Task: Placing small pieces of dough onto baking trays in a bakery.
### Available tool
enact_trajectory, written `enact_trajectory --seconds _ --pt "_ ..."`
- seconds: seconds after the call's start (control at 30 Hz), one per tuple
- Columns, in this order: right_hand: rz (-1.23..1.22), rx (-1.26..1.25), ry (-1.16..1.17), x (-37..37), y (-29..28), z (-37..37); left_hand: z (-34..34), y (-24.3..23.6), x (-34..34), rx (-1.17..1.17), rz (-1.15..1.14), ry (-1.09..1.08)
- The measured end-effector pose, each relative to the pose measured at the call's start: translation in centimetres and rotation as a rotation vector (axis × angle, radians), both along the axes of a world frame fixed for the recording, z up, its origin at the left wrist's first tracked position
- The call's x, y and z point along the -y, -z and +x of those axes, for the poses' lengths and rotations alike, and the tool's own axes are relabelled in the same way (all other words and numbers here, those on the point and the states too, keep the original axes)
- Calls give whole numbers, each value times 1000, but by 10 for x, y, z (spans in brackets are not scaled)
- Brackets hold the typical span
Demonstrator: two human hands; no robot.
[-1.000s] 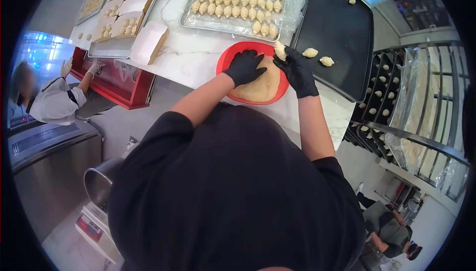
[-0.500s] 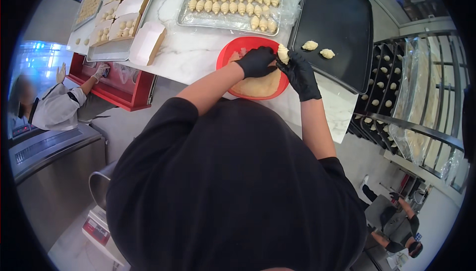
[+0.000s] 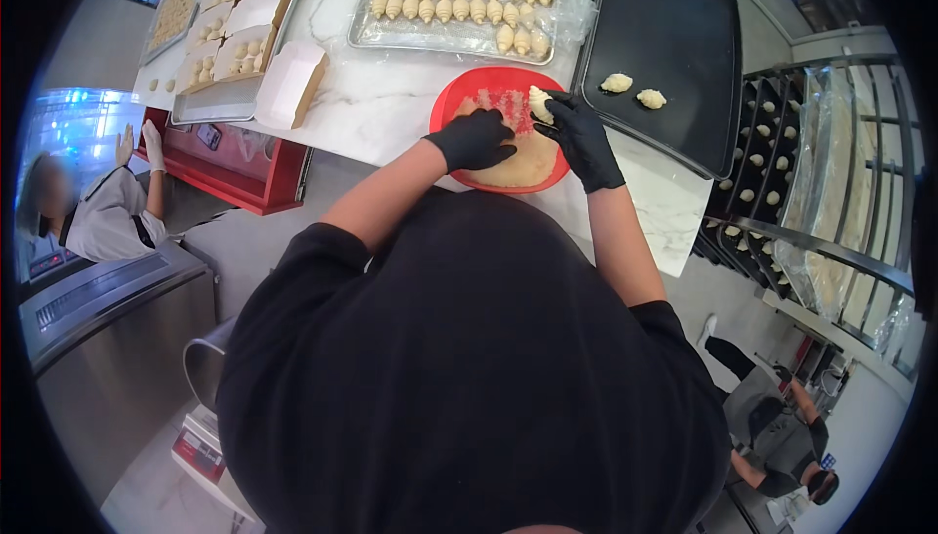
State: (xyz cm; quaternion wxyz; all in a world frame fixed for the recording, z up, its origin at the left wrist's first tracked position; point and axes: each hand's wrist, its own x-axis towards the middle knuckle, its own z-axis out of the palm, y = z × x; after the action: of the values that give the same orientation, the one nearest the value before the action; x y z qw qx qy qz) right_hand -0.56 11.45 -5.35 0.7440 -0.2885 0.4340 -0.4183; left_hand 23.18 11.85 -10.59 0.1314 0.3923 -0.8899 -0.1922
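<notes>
In a black glove, my right hand (image 3: 583, 143) pinches a small croissant-shaped dough roll (image 3: 539, 104) over the right part of a red bowl (image 3: 442, 109). Pale granular topping (image 3: 513, 168) fills the bowl's bottom, with a thinner patch where red shows through. My left hand (image 3: 474, 140), also in a black glove, is over the bowl's left side with its fingers apart and in or just above the topping. Beyond the bowl, a plastic-lined metal tray (image 3: 366, 36) carries rows of similar rolls (image 3: 459, 9). Right of it lies a black baking tray (image 3: 664, 36) with a few coated rolls (image 3: 616, 84).
White card boxes of dough balls (image 3: 244, 50) and a vacant box (image 3: 291, 85) stand on the marble table (image 3: 357, 104) at left. A rack (image 3: 772, 153) holding trays is on the right. One person (image 3: 117, 202) is by a red drawer (image 3: 234, 177), another (image 3: 782, 436) at lower right.
My left hand has drawn back to the left, away from the dough roll. My right hand has brought the roll left, over the bowl. The person at left has raised a hand off the drawer.
</notes>
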Motion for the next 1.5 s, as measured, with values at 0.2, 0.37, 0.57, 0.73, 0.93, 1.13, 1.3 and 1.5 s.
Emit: enact_trajectory --seconds 0.2,0.37,0.57,0.73,0.93,1.13,1.3,1.5 --pt "-238 -454 -92 -1 22 14 27 -25 7 -126 210 6" --pt "-628 -959 -195 -21 37 43 37 -62 18 -266 245 -313" --pt "-1103 -1056 -431 -31 28 44 5 -80 23 -118 359 -509" --pt "-1221 -1136 -508 -19 32 63 -3 -35 32 -355 200 -383" --pt "-980 -1088 -434 -23 48 48 2 -40 29 -603 195 -445" --pt "-983 -1091 -504 -6 45 48 20 -49 20 -527 247 -422" --pt "29 -336 -318 6 7 14 19 -36 -7 -322 -320 -234" --pt "328 20 -263 5 -4 6 15 -35 -19 -7 -334 -187"
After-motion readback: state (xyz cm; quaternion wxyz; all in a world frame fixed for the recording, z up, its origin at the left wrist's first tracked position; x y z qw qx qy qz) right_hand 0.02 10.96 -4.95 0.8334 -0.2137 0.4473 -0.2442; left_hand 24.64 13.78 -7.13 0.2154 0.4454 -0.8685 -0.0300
